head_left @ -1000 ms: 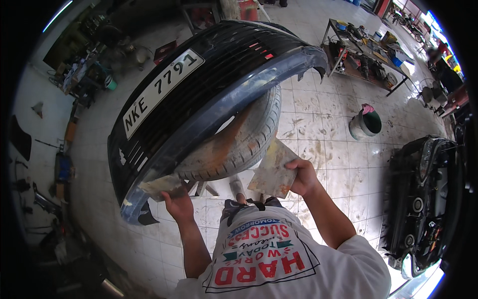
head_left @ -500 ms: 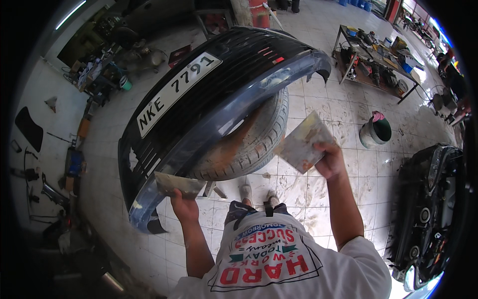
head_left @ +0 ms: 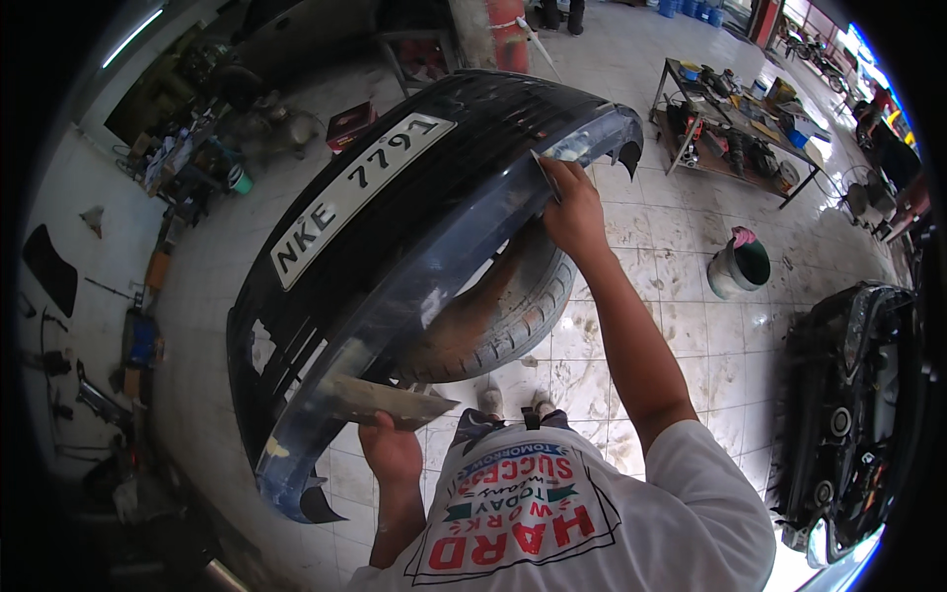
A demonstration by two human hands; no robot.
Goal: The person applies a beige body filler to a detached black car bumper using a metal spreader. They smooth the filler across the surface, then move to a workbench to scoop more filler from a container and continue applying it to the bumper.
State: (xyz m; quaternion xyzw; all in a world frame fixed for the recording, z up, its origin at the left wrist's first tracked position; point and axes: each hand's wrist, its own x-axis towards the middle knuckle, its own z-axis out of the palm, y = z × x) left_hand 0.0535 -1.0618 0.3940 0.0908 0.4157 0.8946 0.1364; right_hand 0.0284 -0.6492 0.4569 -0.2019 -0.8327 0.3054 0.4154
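A dark car bumper (head_left: pixel 414 252), with a white number plate (head_left: pixel 360 187) on its face, rests across a worn tyre (head_left: pixel 528 311) in front of me. My right hand (head_left: pixel 575 209) grips a thin putty spreader (head_left: pixel 544 175), seen nearly edge-on, at the bumper's upper edge toward its right end. Fingers cover much of that spreader. Lower down, my left hand (head_left: pixel 392 450) is closed on a flat, putty-smeared plate (head_left: pixel 390 403) beside the bumper's near left end. Whether this plate touches the bumper I cannot tell. Pale scuffed patches mark the bumper's edge.
A metal workbench (head_left: pixel 735 113) with tools stands at far right. Nearer are a bucket (head_left: pixel 740 268) with a pink cloth and another dark bumper-like part (head_left: pixel 838 414). Along the left wall are assorted car parts (head_left: pixel 99 400). A red post (head_left: pixel 508 39) rises behind the bumper.
My right hand has moved up and left, bringing its spreader from open air to the bumper's edge and turning it edge-on. My left hand and its plate have shifted slightly right and down.
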